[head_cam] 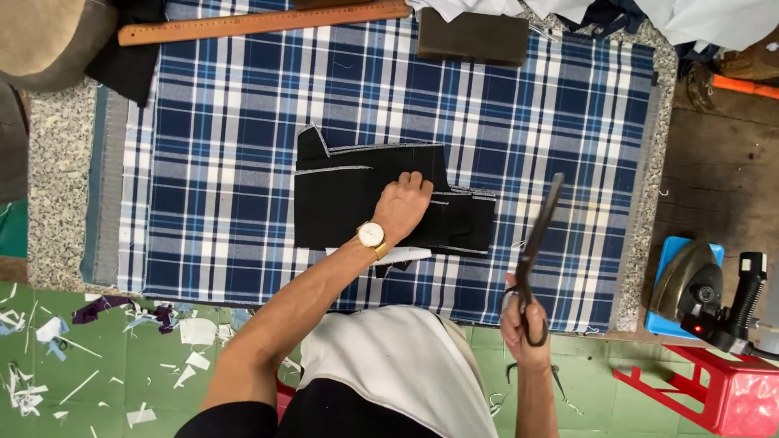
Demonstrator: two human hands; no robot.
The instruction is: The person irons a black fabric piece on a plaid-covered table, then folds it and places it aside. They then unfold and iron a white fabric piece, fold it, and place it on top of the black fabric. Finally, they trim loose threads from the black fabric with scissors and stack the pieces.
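Blue, white and black plaid cloth (pixel 243 146) covers most of a speckled stone worktable (pixel 57 170), and near its middle lies the folded black fabric piece with pale stitched edges (pixel 341 203), flat on the plaid. On the black piece rests the left hand (pixel 402 207), palm down with fingers curled at the knuckles, pressing on the fabric rather than gripping it; a gold-cased wristwatch with a white dial (pixel 372 236) sits on that wrist. A small white slip (pixel 402 255) shows from under the black piece's near edge. Off to the right, the right hand (pixel 522 320) is closed through the loops of long dark metal shears (pixel 537 243) — their blades point up and away, raised over the plaid, well apart from the black fabric; whether the blades are parted cannot be told. At the table's far edge lie a long wooden ruler (pixel 268 20) and a dark rectangular block (pixel 475 36). Beyond the right edge, a dark flat iron (pixel 688 280) rests on a blue pad, beside a red plastic stool (pixel 722 389). White and purple fabric scraps (pixel 97 341) litter the green floor — mostly at the left.
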